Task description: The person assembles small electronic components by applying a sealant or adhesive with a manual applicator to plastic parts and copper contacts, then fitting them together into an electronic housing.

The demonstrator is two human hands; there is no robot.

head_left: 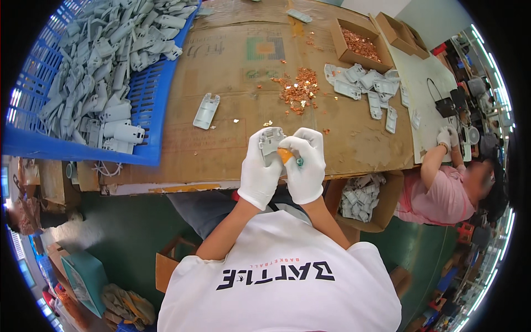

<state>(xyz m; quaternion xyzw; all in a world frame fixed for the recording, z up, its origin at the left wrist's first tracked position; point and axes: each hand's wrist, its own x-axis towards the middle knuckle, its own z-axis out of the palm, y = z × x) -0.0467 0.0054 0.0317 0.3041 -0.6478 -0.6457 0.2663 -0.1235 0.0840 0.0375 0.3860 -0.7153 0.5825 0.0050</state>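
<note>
Both hands, left (259, 169) and right (306, 166), grip a grey plastic part (271, 141) between them.

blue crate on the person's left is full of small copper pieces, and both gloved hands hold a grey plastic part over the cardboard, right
Not quite. In the head view the blue crate holds grey plastic parts, not copper pieces; the copper pieces lie loose on the cardboard. The rest stands: the left hand and right hand hold a grey plastic part.
</note>
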